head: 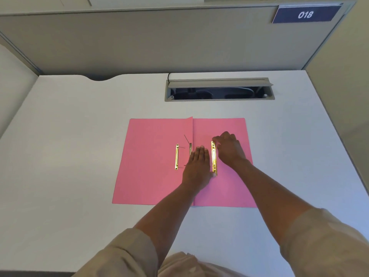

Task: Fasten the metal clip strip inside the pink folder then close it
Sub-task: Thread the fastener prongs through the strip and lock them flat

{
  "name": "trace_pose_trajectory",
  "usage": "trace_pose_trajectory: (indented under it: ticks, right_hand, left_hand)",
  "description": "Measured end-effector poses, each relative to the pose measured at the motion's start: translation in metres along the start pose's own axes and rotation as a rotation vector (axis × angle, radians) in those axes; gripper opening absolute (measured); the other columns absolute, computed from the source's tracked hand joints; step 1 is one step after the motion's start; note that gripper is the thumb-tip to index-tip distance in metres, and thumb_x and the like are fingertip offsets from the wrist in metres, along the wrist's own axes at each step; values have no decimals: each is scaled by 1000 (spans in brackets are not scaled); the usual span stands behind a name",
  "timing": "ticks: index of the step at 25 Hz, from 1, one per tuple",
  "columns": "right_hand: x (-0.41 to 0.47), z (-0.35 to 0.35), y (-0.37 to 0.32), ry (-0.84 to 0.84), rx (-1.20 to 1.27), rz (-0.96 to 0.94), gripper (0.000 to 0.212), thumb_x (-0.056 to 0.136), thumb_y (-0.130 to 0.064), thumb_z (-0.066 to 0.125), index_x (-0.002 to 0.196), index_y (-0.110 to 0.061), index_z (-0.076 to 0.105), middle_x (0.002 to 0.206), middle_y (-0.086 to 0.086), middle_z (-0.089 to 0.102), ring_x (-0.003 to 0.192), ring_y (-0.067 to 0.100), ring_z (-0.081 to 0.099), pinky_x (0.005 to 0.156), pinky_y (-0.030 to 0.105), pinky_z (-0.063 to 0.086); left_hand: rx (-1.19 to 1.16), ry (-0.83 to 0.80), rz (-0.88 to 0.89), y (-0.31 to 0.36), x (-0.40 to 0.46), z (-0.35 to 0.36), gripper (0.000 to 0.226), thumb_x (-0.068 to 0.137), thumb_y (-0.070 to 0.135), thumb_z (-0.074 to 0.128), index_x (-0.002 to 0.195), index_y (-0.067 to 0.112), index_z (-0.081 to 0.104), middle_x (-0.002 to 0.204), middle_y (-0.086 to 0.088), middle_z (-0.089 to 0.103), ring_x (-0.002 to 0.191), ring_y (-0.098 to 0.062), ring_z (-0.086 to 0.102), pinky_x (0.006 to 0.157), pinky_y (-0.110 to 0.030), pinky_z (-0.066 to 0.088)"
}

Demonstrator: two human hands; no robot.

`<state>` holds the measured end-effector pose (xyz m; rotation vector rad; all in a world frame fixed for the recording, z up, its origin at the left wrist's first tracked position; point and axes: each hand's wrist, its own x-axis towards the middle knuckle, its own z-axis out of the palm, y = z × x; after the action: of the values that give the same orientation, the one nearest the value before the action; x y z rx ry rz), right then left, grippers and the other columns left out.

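Note:
The pink folder (151, 176) lies open and flat on the white desk. A gold metal clip strip (213, 156) lies lengthwise on the right flap, just right of the spine. My right hand (229, 150) pinches the strip's far end with its fingertips. My left hand (197, 168) rests flat on the folder over the spine, fingers together, with its thumb against the strip's near end. A second gold strip (177, 156) lies on the left flap. Thin metal prongs (187, 139) stick up beside the spine, partly hidden by my left hand.
An open grey cable hatch (219, 89) is set into the white desk (79, 146) behind the folder. Grey partition walls stand at the back and on both sides, with a blue sign "018" (305, 15) at the top right.

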<state>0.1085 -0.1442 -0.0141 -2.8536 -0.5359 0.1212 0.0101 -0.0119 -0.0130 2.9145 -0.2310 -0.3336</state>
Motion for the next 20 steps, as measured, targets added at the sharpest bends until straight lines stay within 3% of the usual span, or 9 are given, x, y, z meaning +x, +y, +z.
trace_pose_trajectory:
  ticks: [4,7,12,16,18,20]
  right_hand:
    - [3,-1,-1,-5,183,66,25,93,-11,57,116,-13,66,117,11,63,103,26,58,86,36,52]
    - [8,-6,-3,-12,469,245,18,93,-9,54,106,-11,67,103,7,70,90,20,62,69,24,49]
    - [14,-27,-13,23,694,375,13,89,-6,60,90,-15,70,86,0,71,73,15,64,59,19,46]
    - [21,-47,-27,58,758,370,10,89,-10,66,88,-19,68,80,-3,69,64,11,65,53,16,48]
    - [27,-56,-39,74,791,354,8,88,-11,68,88,-19,68,79,-4,68,62,12,65,52,17,49]
    - [33,-62,-56,75,809,334,8,88,-12,69,88,-20,69,77,-5,68,60,12,65,51,18,50]
  left_hand:
    - [19,-19,8,0,1,-4,91,95,46,56,154,-6,9,164,-24,11,153,-36,9,126,-43,7]
    - [29,-36,2,4,3,-11,91,93,40,60,154,-7,11,163,-25,15,152,-37,14,125,-43,12]
    - [23,41,18,13,7,-27,77,92,26,63,149,-9,24,153,-26,37,143,-38,36,116,-42,34]
    - [-28,253,56,8,7,-42,40,96,14,56,131,-2,47,118,-15,64,105,-30,65,88,-38,51]
    - [-90,327,7,-1,7,-54,19,95,12,57,112,4,59,95,-10,70,80,-29,70,72,-37,56]
    - [-152,337,-96,-11,8,-66,11,97,13,54,98,7,63,81,-8,70,69,-28,68,68,-39,57]
